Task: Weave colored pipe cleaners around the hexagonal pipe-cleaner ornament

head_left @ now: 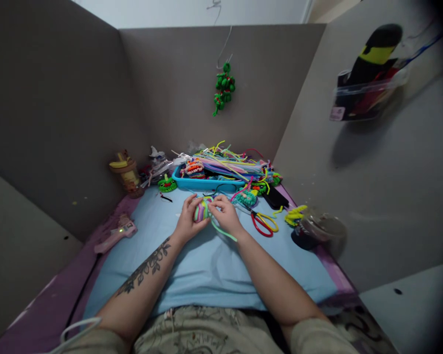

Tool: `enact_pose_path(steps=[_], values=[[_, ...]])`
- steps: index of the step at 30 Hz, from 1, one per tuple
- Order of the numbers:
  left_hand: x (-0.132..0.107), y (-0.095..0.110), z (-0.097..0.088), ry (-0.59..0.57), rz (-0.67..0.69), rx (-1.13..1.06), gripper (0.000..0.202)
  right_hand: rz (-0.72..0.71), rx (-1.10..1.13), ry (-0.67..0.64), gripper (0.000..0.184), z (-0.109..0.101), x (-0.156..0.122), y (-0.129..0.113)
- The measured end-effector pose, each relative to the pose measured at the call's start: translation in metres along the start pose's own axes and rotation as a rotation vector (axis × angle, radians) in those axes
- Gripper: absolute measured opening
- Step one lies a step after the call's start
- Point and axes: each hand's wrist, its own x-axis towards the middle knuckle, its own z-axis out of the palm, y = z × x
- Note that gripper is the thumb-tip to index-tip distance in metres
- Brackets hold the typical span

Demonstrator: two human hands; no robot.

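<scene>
Low over the middle of the cloth, a small striped pipe-cleaner piece (pixel 201 211) in pink, purple, yellow and green sits between my hands. My left hand (pixel 189 219) grips it from the left, thumb below and fingers above. On its right edge the fingertips of my right hand (pixel 226 215) are pinched together; exactly what lies between them is too small to make out. A loose pale green pipe cleaner (pixel 224 233) trails from the piece under my right wrist. To the right lie scissors (pixel 265 224) with red and yellow handles. Behind my right hand is a teal pipe-cleaner piece (pixel 246 197).
A blue tray (pixel 210 185) heaped with colourful pipe cleaners (pixel 229 164) stands at the back. Left are a pink glue gun (pixel 118 235) and a cup (pixel 127 174); right, a black phone (pixel 275 198) and a clear container (pixel 313 228). Grey panels (pixel 221 113) enclose three sides.
</scene>
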Motion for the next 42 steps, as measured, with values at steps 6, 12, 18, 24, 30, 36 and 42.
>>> enact_pose_path(steps=[6, 12, 18, 24, 30, 36, 42], values=[[0.001, -0.014, 0.001, 0.114, -0.177, -0.065, 0.061, -0.151, 0.0, -0.15, 0.035, -0.019, 0.005, -0.001], [0.002, -0.021, 0.002, 0.156, -0.169, 0.03, 0.059, -0.318, -0.01, -0.255, 0.013, -0.018, 0.002, -0.005], [0.001, -0.01, -0.001, -0.078, -0.042, 0.08, 0.059, -0.086, 0.157, 0.063, 0.01, -0.026, 0.007, -0.008], [0.001, -0.007, 0.001, -0.046, -0.009, 0.002, 0.066, 0.027, 0.228, -0.009, 0.02, -0.029, 0.011, -0.002], [-0.001, -0.006, -0.001, -0.035, 0.003, -0.045, 0.067, -0.131, -0.137, -0.029, 0.013, -0.016, 0.006, 0.001], [0.0, 0.002, -0.003, -0.065, 0.044, -0.086, 0.065, -0.113, -0.157, -0.089, 0.008, -0.017, 0.006, 0.005], [-0.001, 0.005, -0.007, -0.07, 0.064, -0.008, 0.064, 0.049, 0.03, -0.152, 0.013, -0.016, 0.006, 0.011]])
